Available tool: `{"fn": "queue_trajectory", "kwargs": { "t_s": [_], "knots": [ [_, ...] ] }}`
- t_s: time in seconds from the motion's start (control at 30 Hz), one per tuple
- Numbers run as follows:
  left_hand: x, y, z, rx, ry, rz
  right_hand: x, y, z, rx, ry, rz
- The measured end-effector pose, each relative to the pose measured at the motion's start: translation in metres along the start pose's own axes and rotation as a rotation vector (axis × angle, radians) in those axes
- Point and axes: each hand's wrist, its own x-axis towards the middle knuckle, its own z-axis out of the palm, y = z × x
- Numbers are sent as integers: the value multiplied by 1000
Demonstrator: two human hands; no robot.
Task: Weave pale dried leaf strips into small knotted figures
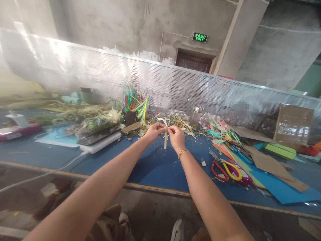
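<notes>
Both hands meet above the middle of the blue table, fingertips almost touching. Between them is a pale, flat strip (165, 142), perhaps dried leaf or paper; one end hangs below the fingers and more pale ends stick up above. My left hand (155, 132) is closed in a pinch on it. My right hand (177, 136), with a gold bracelet (182, 153) at the wrist, pinches the same strip from the other side. The exact fold or knot at the fingertips is too small to make out. Pale scraps (187, 129) lie just behind the hands.
Scissors (225, 169) with red and yellow handles lie at right by coloured paper (283, 187) and cardboard (269, 164). A clear bottle (197, 115) and colourful pipe cleaners (131, 100) stand behind. At left are a corded white device (100, 142) and fibre bundles (97, 122). A perforated metal screen (160, 80) runs behind.
</notes>
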Motion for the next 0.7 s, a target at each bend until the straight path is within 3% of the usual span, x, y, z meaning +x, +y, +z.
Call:
{"fn": "queue_trajectory", "kwargs": {
  "t_s": [0.23, 0.33, 0.53, 0.7],
  "knots": [
    [-5, 9, 1, -190, 91, -144, -3, -13, -3, -136, 14, -204],
    [-6, 11, 2, -278, 65, -195, -4, -16, -6, -212, 8, -269],
    [-4, 10, 1, -356, 61, -239, -4, -15, -11, -234, -8, -328],
    [-6, 10, 2, -285, 78, -202, -2, -12, -8, -219, 29, -263]
  ]
}}
